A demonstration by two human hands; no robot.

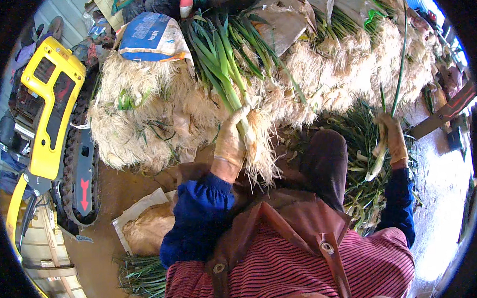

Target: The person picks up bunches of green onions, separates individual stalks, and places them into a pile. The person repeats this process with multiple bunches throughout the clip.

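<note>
My left hand, in a soiled pale glove, grips a few green leeks or large green onions near the base. Their leaves point away from me, and their pale stringy roots hang over my lap. Off to the right, my right hand, also gloved, holds a stripped leaf; its whitish end hangs down and a long green blade rises above the hand. Beneath that hand lies a heap of green leaf trimmings on the floor.
Stacked bundles with bushy pale roots form a bank ahead, partly covered by a blue-and-white sack and brown sacking. At left stands a yellow machine with a rubber track. A brown bar juts in at right.
</note>
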